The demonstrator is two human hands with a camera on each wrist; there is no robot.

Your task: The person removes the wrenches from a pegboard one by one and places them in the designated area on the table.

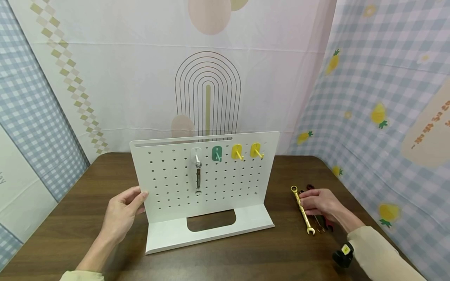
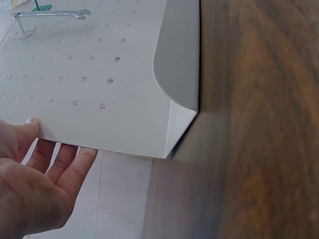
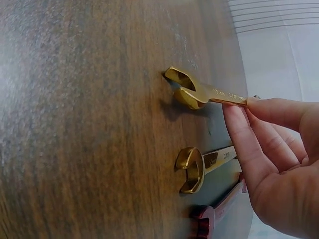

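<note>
My left hand [image 1: 121, 210] grips the left edge of a white pegboard [image 1: 168, 210], thumb on the front and fingers behind, as the left wrist view shows. A silver wrench [image 1: 198, 177] hangs by its ring end from a white hook [image 1: 196, 155] on the board. To the right, my right hand [image 1: 321, 203] pinches a gold wrench [image 1: 303, 210] between thumb and fingers. Beneath that hand lie a second gold-toned wrench [image 3: 194, 169] and a dark red wrench [image 3: 214, 211], both partly hidden by it in the head view.
Right of the white hook, a green hook [image 1: 216, 153] and two yellow hooks [image 1: 237, 152] stick out from the board's upper part. The board's base has a cut-out and stands on a brown wooden table [image 1: 225, 265]. Patterned cloth [image 1: 147, 89] hangs behind and at both sides.
</note>
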